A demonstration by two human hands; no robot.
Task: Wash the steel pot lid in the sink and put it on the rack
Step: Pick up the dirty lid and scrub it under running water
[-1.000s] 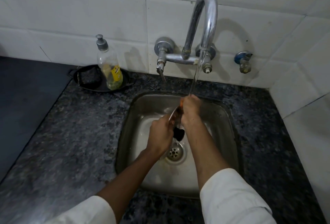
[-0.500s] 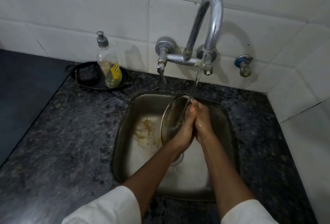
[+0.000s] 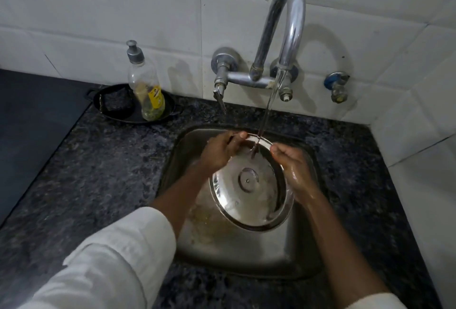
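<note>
The round steel pot lid (image 3: 249, 185) is held over the steel sink (image 3: 237, 254) with its inner face toward me, tilted under the running water. My left hand (image 3: 219, 152) grips its upper left rim. My right hand (image 3: 294, 169) holds the right rim, wet and shiny. The stream from the curved chrome tap (image 3: 287, 25) strikes the lid near its top edge, between my two hands. No rack is in view.
A soap bottle (image 3: 145, 86) stands in a black dish (image 3: 116, 106) at the back left of the dark granite counter (image 3: 93, 173). A small valve (image 3: 338, 86) sticks out of the white tiled wall at the right. Yellowish residue lies on the sink floor.
The lid has turned from edge-on to showing its whole inner face. My hands have moved apart, from pressed together to opposite sides of the rim.
</note>
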